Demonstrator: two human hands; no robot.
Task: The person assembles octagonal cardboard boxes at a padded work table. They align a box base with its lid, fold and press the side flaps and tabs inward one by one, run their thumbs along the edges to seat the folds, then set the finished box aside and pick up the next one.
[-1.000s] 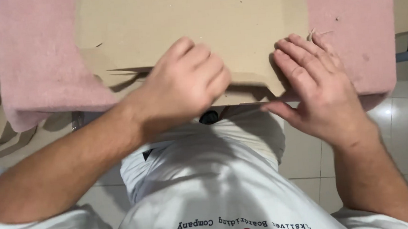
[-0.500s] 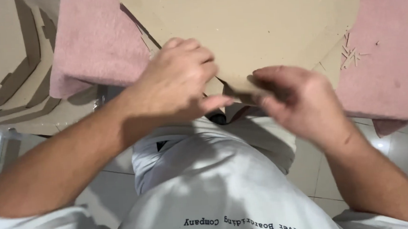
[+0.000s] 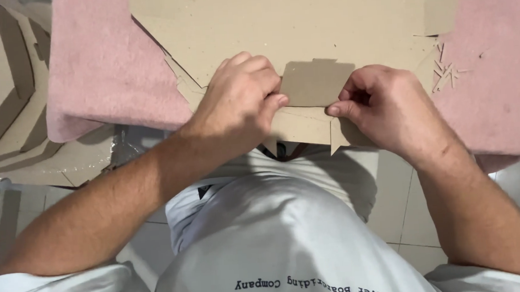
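Note:
A small cut piece of brown cardboard (image 3: 316,82) with a tab on top stands bent up between my two hands at the near edge of a large cardboard sheet (image 3: 300,23). My left hand (image 3: 239,102) grips its left side, fingers curled over the edge. My right hand (image 3: 384,108) pinches its right side between thumb and fingers. Pointed cardboard tabs (image 3: 335,141) hang below the sheet's edge, over my lap.
The sheet lies on a pink felt-covered surface (image 3: 104,65) that also shows at the right (image 3: 496,77). Thin cardboard slivers (image 3: 445,68) lie scattered at the right. Cut cardboard offcuts (image 3: 6,119) are piled on the tiled floor at the left.
Both hands went from pressing flat on the sheet's edge to gripping a cut piece, which now stands bent up between them. The view has shifted.

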